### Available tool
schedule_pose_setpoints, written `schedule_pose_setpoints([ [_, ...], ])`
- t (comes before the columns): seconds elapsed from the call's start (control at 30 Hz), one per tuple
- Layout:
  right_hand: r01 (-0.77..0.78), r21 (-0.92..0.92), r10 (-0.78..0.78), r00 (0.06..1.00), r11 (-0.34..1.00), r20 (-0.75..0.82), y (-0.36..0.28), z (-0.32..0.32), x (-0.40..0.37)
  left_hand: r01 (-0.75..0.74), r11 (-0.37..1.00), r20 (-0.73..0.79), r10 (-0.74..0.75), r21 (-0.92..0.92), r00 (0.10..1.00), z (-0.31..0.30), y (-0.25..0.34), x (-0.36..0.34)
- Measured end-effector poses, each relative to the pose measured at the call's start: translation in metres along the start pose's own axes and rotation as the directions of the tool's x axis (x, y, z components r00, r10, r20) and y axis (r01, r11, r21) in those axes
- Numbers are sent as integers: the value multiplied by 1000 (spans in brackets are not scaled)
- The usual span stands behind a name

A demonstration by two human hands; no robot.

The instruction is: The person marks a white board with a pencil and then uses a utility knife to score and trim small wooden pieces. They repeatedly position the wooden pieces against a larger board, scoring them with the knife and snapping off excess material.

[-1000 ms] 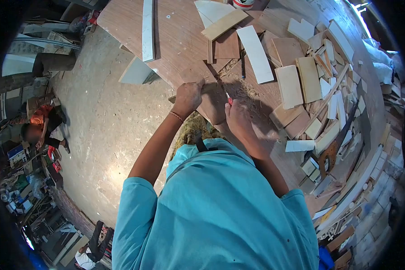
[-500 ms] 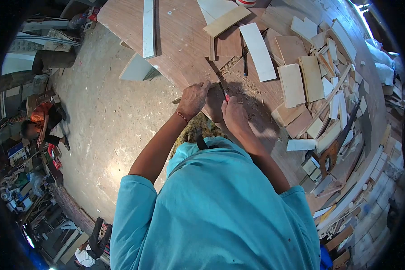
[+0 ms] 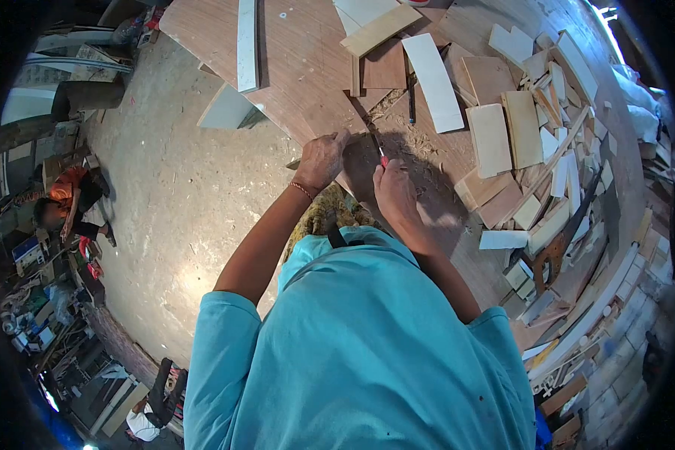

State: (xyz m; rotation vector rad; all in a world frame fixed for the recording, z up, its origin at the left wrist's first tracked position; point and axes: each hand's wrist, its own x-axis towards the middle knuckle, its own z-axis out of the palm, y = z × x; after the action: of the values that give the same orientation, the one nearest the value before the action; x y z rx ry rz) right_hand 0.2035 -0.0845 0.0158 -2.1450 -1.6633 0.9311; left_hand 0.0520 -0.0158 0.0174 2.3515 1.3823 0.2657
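Observation:
My left hand (image 3: 321, 161) is closed around a thin strip of wood (image 3: 293, 163), whose end sticks out left of the wrist at the table edge. Most of the strip is hidden by the fingers. My right hand (image 3: 395, 189) grips a red-handled knife (image 3: 383, 159), its narrow blade pointing away from me over the tabletop. Pale wood shavings (image 3: 397, 139) lie scattered around the blade. Beyond them a dark pencil or pen (image 3: 411, 103) rests beside a white curved board (image 3: 433, 84).
Wood offcuts (image 3: 490, 141) are heaped on the right of the worktable (image 3: 307, 67), with a wooden-handled handsaw (image 3: 551, 259) among them. A long white strip (image 3: 247, 45) lies at the far left. One person in orange (image 3: 69, 199) sits left on the floor; another (image 3: 144, 420) is lower left.
My right hand and the knife have shifted slightly right and down, away from the left hand. The left hand stays nearly in place, and the strip's right end no longer shows.

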Motion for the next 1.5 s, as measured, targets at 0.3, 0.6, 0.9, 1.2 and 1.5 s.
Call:
schedule_pose_setpoints([
  [0.3,-4,-38,7,998,999,65,-3,2,4,-34,999,-67,34,-3,997,5,-2,-3],
  [0.6,8,-19,-7,998,1000,62,-5,3,6,2,1000,-1,-2,23,1000,5,-5,0],
  [0.9,19,-24,-18,999,1000,51,-3,3,9,-14,1000,-26,14,21,1000,6,-5,-1],
  [1.2,6,-82,-1,998,997,57,-2,8,9,30,1000,-8,-30,0,1000,3,-5,0],
  [1.5,-156,814,40,986,559,162,4,-36,18,314,565,314,-101,-763,944,-12,-22,12],
])
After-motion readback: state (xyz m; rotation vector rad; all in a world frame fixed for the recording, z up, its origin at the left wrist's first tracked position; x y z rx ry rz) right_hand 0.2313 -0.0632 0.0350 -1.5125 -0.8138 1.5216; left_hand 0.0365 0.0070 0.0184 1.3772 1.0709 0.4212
